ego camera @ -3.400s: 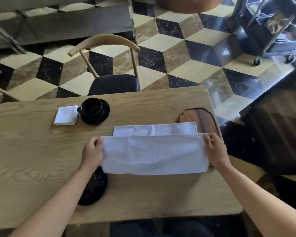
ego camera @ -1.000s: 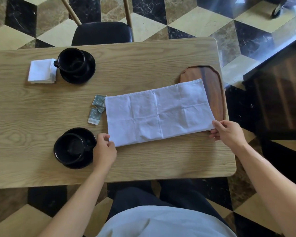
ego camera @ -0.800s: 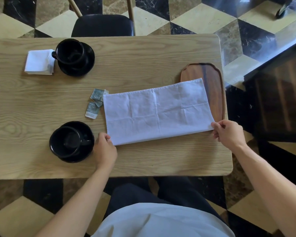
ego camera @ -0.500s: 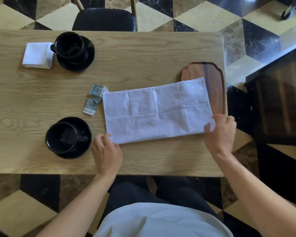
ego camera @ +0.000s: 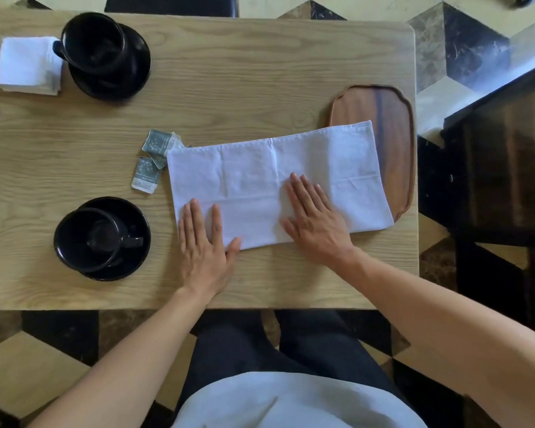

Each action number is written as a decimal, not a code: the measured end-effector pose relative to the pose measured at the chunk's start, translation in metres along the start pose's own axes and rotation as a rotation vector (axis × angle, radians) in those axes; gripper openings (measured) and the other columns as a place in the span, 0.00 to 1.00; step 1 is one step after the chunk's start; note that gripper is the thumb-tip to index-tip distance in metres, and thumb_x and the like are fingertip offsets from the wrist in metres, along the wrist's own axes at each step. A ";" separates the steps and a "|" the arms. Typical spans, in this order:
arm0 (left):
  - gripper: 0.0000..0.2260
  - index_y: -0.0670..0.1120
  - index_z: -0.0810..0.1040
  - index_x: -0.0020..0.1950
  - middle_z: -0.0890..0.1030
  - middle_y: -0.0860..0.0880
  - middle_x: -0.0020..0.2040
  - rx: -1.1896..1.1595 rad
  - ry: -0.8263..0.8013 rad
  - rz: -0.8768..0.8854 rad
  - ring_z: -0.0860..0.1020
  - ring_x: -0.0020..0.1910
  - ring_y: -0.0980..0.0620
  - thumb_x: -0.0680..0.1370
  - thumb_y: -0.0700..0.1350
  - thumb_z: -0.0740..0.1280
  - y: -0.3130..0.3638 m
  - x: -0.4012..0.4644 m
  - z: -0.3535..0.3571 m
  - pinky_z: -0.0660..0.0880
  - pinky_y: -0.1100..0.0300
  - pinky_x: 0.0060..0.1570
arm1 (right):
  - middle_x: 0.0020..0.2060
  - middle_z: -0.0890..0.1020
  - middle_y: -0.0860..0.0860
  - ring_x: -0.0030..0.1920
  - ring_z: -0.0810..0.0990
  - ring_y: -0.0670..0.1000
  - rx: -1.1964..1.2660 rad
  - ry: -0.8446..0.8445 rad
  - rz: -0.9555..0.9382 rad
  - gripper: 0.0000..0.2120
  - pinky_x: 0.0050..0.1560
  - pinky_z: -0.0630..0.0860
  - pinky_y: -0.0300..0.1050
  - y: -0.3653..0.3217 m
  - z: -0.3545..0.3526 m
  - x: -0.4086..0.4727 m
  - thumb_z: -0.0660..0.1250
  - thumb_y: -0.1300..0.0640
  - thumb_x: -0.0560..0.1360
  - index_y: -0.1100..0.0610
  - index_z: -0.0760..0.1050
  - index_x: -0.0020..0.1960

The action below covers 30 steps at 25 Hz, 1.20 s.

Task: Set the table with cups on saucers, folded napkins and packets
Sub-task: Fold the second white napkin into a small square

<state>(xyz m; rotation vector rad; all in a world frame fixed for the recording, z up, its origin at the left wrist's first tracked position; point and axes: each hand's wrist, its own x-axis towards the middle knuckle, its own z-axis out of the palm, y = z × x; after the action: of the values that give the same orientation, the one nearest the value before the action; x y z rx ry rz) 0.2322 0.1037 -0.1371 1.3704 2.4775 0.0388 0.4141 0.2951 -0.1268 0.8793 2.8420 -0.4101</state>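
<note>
A white cloth napkin [ego camera: 260, 171], folded into a long strip, lies flat on the wooden table [ego camera: 229, 72]. My left hand [ego camera: 203, 245] presses flat on its near left corner, fingers straight. My right hand [ego camera: 314, 219] presses flat on its middle. A black cup on a saucer [ego camera: 98, 237] stands at the near left. Another black cup on a saucer [ego camera: 104, 54] stands at the far left beside a small folded white napkin [ego camera: 27, 66]. Grey-green packets [ego camera: 153, 159] lie by the cloth's left end.
A dark wooden tray [ego camera: 389, 112] sits at the table's right edge, partly under the cloth's right end. A black chair seat [ego camera: 170, 4] shows beyond the far edge. A dark cabinet [ego camera: 507, 165] stands to the right over the checkered floor.
Both hands let go of the napkin's near corners and moved inward. They now lie flat on top of the cloth. The view has dropped closer to the table.
</note>
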 end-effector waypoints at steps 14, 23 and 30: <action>0.35 0.37 0.59 0.79 0.52 0.32 0.80 0.071 -0.060 0.000 0.48 0.81 0.35 0.81 0.60 0.53 0.003 0.001 -0.036 0.46 0.35 0.77 | 0.75 0.63 0.58 0.74 0.61 0.60 0.282 0.213 0.707 0.23 0.76 0.62 0.60 0.066 -0.056 -0.062 0.60 0.52 0.83 0.57 0.64 0.76; 0.22 0.37 0.76 0.67 0.77 0.36 0.64 -0.090 0.036 0.930 0.75 0.63 0.33 0.73 0.33 0.62 0.177 0.113 -0.062 0.73 0.41 0.63 | 0.50 0.80 0.52 0.51 0.80 0.55 0.807 0.417 1.219 0.26 0.52 0.78 0.55 0.043 -0.064 -0.070 0.68 0.52 0.76 0.58 0.67 0.70; 0.17 0.43 0.80 0.58 0.71 0.38 0.73 0.516 -0.164 1.394 0.64 0.75 0.34 0.70 0.35 0.65 0.267 0.179 -0.088 0.61 0.41 0.74 | 0.41 0.83 0.42 0.43 0.82 0.43 1.060 0.609 1.233 0.08 0.48 0.82 0.47 0.025 -0.072 -0.070 0.71 0.54 0.74 0.48 0.81 0.53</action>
<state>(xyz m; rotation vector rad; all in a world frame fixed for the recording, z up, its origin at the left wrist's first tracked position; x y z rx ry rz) 0.3388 0.4086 -0.0534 2.8379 0.9780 -0.3970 0.4822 0.2988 -0.0485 2.9467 1.5592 -1.5802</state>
